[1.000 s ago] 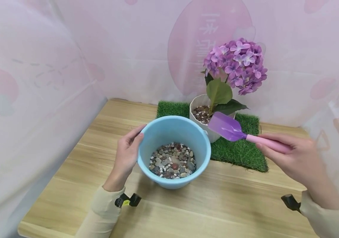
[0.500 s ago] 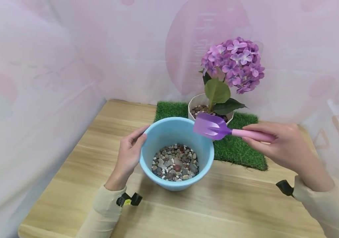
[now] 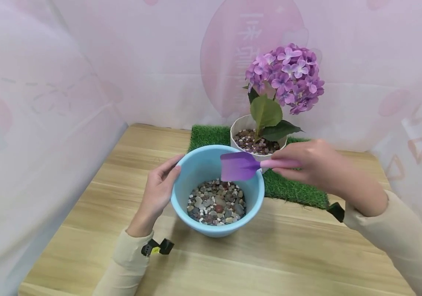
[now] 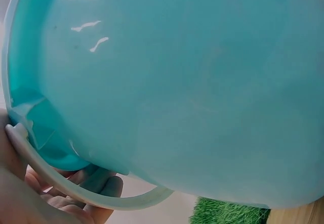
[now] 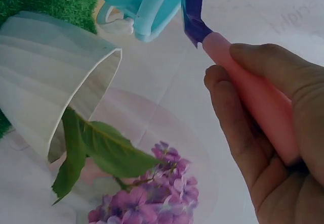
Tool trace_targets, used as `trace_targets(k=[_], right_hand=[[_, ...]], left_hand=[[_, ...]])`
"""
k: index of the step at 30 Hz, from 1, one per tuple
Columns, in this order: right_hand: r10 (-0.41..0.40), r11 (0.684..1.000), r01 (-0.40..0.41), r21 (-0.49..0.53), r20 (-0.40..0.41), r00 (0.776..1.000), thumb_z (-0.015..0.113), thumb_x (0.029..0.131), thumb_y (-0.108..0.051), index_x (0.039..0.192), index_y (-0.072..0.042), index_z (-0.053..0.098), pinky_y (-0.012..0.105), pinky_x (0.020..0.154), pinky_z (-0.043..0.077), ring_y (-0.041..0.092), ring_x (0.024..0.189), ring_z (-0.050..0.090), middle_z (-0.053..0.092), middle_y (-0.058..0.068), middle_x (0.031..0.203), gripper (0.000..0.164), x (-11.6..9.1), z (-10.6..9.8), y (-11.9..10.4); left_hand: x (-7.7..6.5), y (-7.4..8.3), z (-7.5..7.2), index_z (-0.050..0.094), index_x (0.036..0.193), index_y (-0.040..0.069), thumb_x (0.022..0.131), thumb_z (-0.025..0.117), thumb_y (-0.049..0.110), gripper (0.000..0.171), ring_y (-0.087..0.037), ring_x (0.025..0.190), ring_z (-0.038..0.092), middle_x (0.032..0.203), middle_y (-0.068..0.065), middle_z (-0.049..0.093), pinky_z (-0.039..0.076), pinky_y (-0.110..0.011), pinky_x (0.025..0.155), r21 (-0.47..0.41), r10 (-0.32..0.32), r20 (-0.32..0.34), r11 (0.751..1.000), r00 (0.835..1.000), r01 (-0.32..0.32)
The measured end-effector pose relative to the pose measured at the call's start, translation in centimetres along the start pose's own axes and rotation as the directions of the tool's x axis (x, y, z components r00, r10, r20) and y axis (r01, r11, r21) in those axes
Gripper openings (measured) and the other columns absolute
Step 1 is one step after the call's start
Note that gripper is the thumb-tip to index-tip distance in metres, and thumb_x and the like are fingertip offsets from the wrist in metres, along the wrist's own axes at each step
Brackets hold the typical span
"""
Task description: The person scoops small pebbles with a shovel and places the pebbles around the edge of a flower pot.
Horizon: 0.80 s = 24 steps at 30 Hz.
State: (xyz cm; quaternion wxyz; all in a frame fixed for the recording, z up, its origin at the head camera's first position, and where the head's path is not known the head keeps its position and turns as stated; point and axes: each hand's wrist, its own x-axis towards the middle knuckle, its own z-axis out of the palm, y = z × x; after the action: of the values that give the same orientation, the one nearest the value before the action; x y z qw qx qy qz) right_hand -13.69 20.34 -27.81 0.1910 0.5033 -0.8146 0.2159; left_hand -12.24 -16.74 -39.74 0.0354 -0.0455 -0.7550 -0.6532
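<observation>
My left hand [image 3: 157,186] grips the left rim of a light blue bucket [image 3: 216,230], thumb over the edge and fingers along the outside. In the left wrist view the bucket's pale handle [image 4: 86,193] hangs across that hand. Small mixed pebbles [image 3: 216,202] cover the bucket's bottom. My right hand [image 3: 316,166] holds a small garden trowel by its pink handle [image 5: 248,95], between thumb and fingers. The trowel's purple blade [image 3: 239,166] is over the bucket's right side, above the pebbles, with no stones showing on it.
Behind the bucket stands a white pot [image 3: 236,142] with pebbles and a purple hydrangea [image 3: 288,78]. It sits on a green artificial grass mat [image 3: 296,191]. The wooden table [image 3: 96,213] is bordered by pink-and-white cloth [image 3: 151,53] at the back and sides.
My right hand has moved left with the trowel, bringing the blade from in front of the pot to over the bucket's opening. The left hand keeps its grip on the rim.
</observation>
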Motion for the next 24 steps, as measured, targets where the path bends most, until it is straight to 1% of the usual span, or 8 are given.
trace_targets(k=[4,6,8,11,13,16,20,24], right_hand=[[-0.002,1.0,0.004,-0.018,0.08,0.997,0.067,0.104,-0.039,0.095,-0.016,0.082,0.017,0.056,0.059,0.003,0.063,0.068,0.078,-0.008,0.08,0.029,1.4,0.9,-0.4],[0.015,1.0,-0.012,-0.027,0.129,0.991,0.07,0.102,-0.036,0.092,-0.018,0.081,0.019,0.057,0.06,0.001,0.063,0.067,0.076,-0.01,0.078,0.023,2.0,1.3,-0.5],[0.035,0.999,-0.031,-0.028,0.175,0.984,0.073,0.101,-0.031,0.088,-0.018,0.078,0.02,0.057,0.058,-0.002,0.061,0.061,0.072,-0.012,0.074,0.019,2.5,1.5,-0.8],[0.08,0.997,-0.079,-0.013,0.241,0.967,0.081,0.094,-0.018,0.085,-0.018,0.077,0.02,0.057,0.056,-0.004,0.06,0.056,0.069,-0.011,0.071,0.01,3.1,1.7,-0.9],[0.1,0.995,-0.102,-0.006,0.27,0.958,0.083,0.092,-0.016,0.085,-0.017,0.076,0.019,0.056,0.055,-0.004,0.059,0.054,0.067,-0.011,0.069,0.01,3.5,1.8,-0.9],[0.125,0.992,-0.13,-0.005,0.317,0.94,0.082,0.093,-0.016,0.081,-0.016,0.073,0.018,0.054,0.054,-0.003,0.058,0.054,0.066,-0.009,0.067,0.015,3.9,2.1,-0.9],[0.153,0.987,-0.157,-0.023,0.392,0.907,0.079,0.096,-0.017,0.071,-0.016,0.061,0.018,0.051,0.047,-0.001,0.056,0.046,0.057,-0.009,0.062,0.031,4.5,2.5,-1.0],[0.161,0.986,-0.157,-0.048,0.456,0.875,0.078,0.097,-0.018,0.071,-0.015,0.063,0.018,0.051,0.046,0.001,0.056,0.047,0.055,-0.009,0.061,0.03,5.4,3.1,-1.2]], left_hand=[[0.0,0.2,-0.2,0.055,0.152,0.004,0.111,0.051,0.015,0.042,-0.037,0.131,0.066,0.15,-0.018,0.062,0.065,-0.036,0.096,-0.005,-0.004,0.01,1.0,1.0,0.004],[-0.1,0.2,-0.2,0.055,0.152,0.005,0.111,0.051,0.014,0.042,-0.037,0.132,0.066,0.15,-0.017,0.062,0.065,-0.036,0.097,-0.009,-0.002,0.014,1.0,1.0,0.003],[-0.1,0.2,-0.2,0.056,0.152,0.006,0.111,0.051,0.014,0.042,-0.037,0.132,0.065,0.15,-0.017,0.061,0.065,-0.035,0.098,-0.014,-0.002,0.017,1.0,1.0,0.002],[-0.1,0.1,-0.1,0.056,0.151,0.007,0.111,0.051,0.014,0.041,-0.037,0.133,0.065,0.151,-0.017,0.061,0.064,-0.034,0.099,-0.017,-0.004,0.018,1.0,1.0,0.004],[-0.1,0.1,0.0,0.056,0.151,0.006,0.111,0.051,0.013,0.041,-0.038,0.133,0.065,0.151,-0.017,0.061,0.064,-0.035,0.099,-0.019,-0.006,0.015,1.0,1.0,0.007],[-0.1,0.1,0.0,0.055,0.152,0.004,0.111,0.05,0.013,0.042,-0.039,0.133,0.064,0.151,-0.018,0.06,0.063,-0.036,0.101,-0.026,-0.013,0.012,1.0,1.0,0.013],[-0.1,0.0,0.1,0.054,0.152,0.002,0.11,0.051,0.011,0.042,-0.04,0.134,0.064,0.151,-0.019,0.06,0.063,-0.038,0.102,-0.043,-0.013,0.01,0.999,1.0,0.013],[-0.1,0.0,0.0,0.054,0.151,0.001,0.11,0.051,0.011,0.042,-0.039,0.134,0.064,0.15,-0.02,0.061,0.063,-0.038,0.103,-0.038,-0.002,0.004,0.999,1.0,0.002]])
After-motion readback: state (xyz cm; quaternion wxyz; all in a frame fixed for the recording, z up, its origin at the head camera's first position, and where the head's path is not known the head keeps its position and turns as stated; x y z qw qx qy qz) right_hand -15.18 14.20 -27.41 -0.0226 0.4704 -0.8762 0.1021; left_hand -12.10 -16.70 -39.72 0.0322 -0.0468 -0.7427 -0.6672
